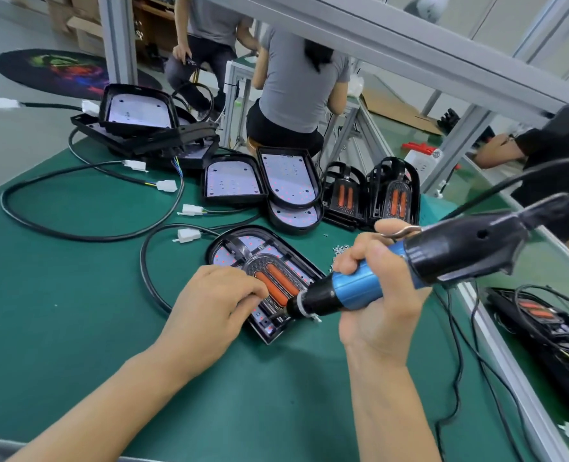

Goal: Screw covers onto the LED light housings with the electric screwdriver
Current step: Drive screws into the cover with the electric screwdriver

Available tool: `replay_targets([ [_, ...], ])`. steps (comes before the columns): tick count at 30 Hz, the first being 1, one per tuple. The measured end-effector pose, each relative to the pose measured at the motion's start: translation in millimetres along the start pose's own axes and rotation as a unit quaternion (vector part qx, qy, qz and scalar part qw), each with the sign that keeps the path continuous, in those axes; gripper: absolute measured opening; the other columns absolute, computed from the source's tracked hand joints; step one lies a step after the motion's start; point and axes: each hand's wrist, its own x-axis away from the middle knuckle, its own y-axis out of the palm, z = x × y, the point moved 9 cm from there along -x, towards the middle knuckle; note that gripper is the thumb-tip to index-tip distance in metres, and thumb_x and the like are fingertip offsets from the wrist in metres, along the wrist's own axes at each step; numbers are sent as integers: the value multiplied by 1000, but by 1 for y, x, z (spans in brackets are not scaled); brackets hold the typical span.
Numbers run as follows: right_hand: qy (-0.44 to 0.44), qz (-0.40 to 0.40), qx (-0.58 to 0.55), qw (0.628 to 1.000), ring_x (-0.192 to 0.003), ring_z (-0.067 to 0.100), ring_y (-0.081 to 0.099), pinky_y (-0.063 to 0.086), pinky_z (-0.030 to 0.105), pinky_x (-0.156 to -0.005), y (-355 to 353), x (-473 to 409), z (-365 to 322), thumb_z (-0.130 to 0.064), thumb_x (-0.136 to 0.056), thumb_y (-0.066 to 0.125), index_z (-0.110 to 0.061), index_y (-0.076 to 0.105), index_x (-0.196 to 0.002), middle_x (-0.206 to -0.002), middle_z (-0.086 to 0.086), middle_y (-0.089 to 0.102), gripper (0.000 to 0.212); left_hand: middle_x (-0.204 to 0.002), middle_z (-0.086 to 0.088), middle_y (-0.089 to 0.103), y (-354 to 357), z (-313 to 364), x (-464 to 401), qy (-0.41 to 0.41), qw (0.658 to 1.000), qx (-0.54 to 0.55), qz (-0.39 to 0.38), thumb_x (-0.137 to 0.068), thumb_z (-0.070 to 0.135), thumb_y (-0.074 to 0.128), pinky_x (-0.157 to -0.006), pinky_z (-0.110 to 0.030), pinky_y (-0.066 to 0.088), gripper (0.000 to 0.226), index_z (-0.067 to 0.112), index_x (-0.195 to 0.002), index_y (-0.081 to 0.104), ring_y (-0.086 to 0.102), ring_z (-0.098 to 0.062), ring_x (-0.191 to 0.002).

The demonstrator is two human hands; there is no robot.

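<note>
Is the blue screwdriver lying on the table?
No, the right hand grips the electric screwdriver above the green table, its tip at the LED light housing.
</note>
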Motion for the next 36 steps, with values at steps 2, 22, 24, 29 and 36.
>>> replay_targets([
  [2, -5, -26, 8, 1000, -49, 15, 48, 43, 24, -54, 6, 0, 3, -14, -68, 61, -19, 57, -86, -63, -1, 50, 19, -79, 12, 69, 1, 0, -2, -2, 1000, -5, 8, -82, 18, 59, -85, -16, 31, 12, 19, -82, 71, 52, -5, -79],
  [22, -6, 19, 29, 999, -51, 18, 48, 42, 27, -55, -4, -3, -4, -17, -68, 64, -18, 58, -92, -62, -2, 52, 25, -80, 20, 67, 7, -9, -5, -52, 999, 8, -7, -83, 8, 70, -69, -32, 47, 18, 26, -88, 72, 60, -18, -76],
  [24, -26, 47, 31, 998, -51, 18, 48, 42, 27, -56, -15, -7, -16, -10, -71, 64, -18, 58, -100, -64, 1, 51, 30, -80, 21, 68, 5, -4, -9, -38, 999, 9, 4, -82, 7, 71, -68, -27, 46, 20, 26, -86, 72, 57, -13, -75],
  [29, -75, 117, 47, 989, -47, 14, 51, 46, 24, -54, -51, -19, -57, -6, -79, 59, -25, 53, -129, -81, 4, 58, 54, -72, 27, 64, 0, 19, -25, 12, 1000, 11, 23, -81, 12, 64, -65, -5, 36, 14, 23, -80, 72, 48, 8, -71],
  [36, -3, 194, 174, 966, -46, 14, 52, 45, 25, -47, -129, -36, -78, -11, -77, 72, -24, 46, -93, -69, -11, 58, 34, -69, 13, 68, 15, 39, -55, 27, 999, 17, 12, -86, 12, 65, -67, -11, 37, 12, 22, -83, 71, 58, -1, -65],
])
